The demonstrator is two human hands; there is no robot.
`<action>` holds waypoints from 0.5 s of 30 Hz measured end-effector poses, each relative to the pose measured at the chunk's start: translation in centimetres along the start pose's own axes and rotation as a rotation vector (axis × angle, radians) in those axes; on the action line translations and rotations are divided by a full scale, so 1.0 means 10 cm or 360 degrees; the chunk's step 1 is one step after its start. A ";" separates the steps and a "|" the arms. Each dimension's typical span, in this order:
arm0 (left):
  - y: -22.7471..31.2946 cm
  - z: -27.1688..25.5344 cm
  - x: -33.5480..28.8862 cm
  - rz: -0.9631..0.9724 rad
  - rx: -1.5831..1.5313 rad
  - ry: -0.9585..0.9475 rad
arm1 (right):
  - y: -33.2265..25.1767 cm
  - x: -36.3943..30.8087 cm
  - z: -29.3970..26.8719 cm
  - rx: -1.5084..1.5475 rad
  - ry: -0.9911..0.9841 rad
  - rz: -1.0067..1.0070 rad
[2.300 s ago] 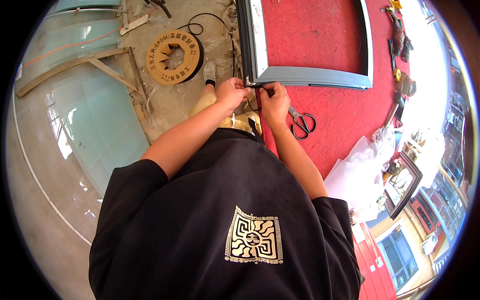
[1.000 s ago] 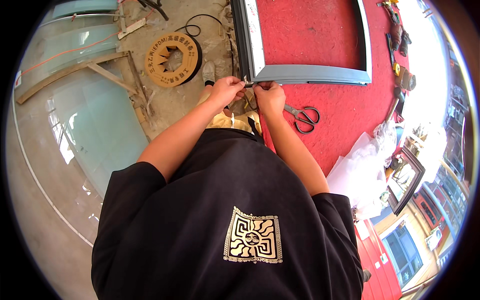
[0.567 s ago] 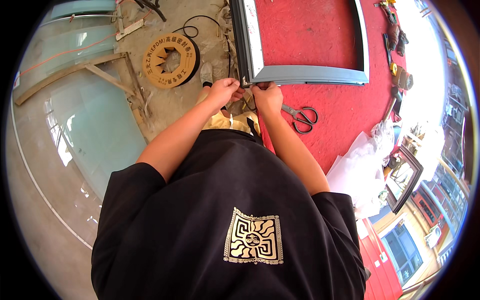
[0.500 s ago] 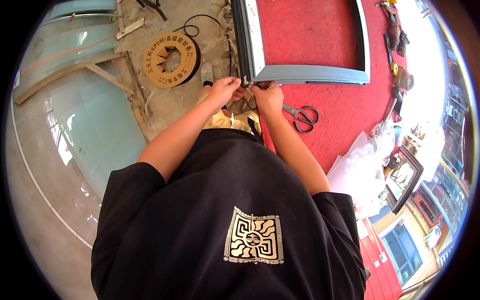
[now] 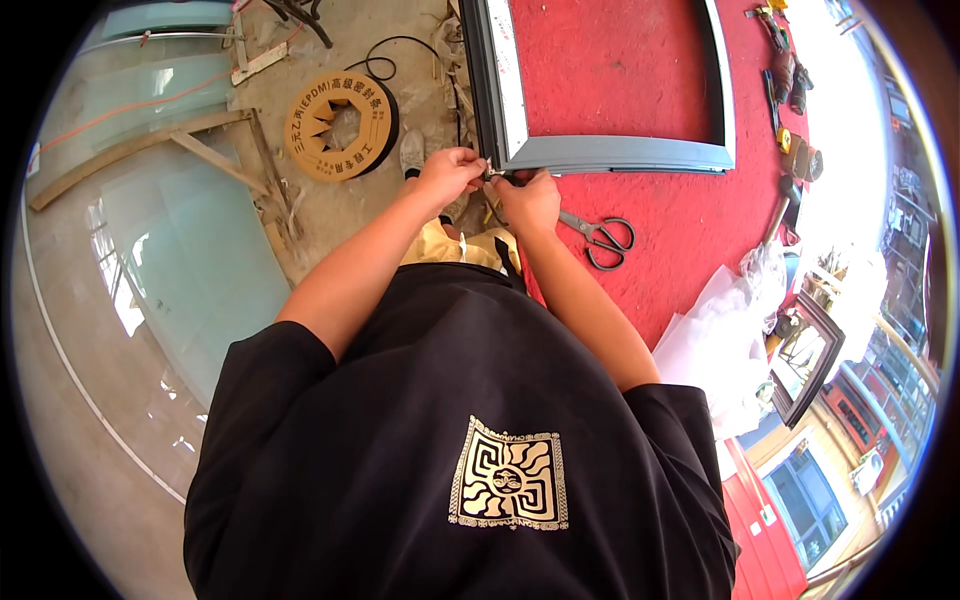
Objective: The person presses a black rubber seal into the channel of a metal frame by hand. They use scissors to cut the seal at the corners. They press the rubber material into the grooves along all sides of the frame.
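A grey metal window frame [image 5: 620,152] lies on the red-covered table, its near left corner between my hands. My left hand [image 5: 452,180] is closed in a pinch at that corner; what its fingertips grip is too small to make out. My right hand [image 5: 530,203] is closed just under the frame's near edge, its fingers on a thin black rubber strip [image 5: 495,211] that hangs down between the hands. Black-handled scissors [image 5: 605,240] lie on the table beside my right wrist.
A cardboard ring-shaped reel [image 5: 300,130] stands on the floor at left, a thin black cord [image 5: 405,40] beyond it. Glass panes [image 5: 190,270] and a wooden frame [image 5: 130,160] lie further left. Hand tools [image 5: 783,75] line the table's right edge, near clear plastic wrapping [image 5: 710,330].
My right hand has shifted slightly left and down along the frame's corner. My left hand has barely moved and stays at the corner. The whole view has shifted slightly.
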State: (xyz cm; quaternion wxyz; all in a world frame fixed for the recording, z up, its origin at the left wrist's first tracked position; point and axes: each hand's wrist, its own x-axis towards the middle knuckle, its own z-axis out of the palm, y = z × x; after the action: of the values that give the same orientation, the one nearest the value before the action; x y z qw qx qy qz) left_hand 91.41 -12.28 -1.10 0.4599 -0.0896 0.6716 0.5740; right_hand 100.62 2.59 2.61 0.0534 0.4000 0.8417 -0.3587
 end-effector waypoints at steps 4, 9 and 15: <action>0.08 -0.01 0.06 0.0085 -0.0138 0.0139 | -0.02 0.01 -0.03 0.0033 -0.0037 0.0034; 0.08 -0.01 0.15 0.0109 0.0261 0.0192 | -0.07 -0.01 -0.06 0.0010 -0.0062 0.0077; 0.06 -0.03 -0.02 -0.0007 -0.0153 0.0029 | -0.03 0.01 -0.04 0.0067 -0.0076 0.0047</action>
State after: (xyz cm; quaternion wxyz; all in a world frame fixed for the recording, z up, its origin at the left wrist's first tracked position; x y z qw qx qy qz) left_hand 90.98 -12.44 -0.61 0.4500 -0.1184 0.6472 0.6039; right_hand 100.46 2.77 3.06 0.0704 0.4046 0.8266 -0.3848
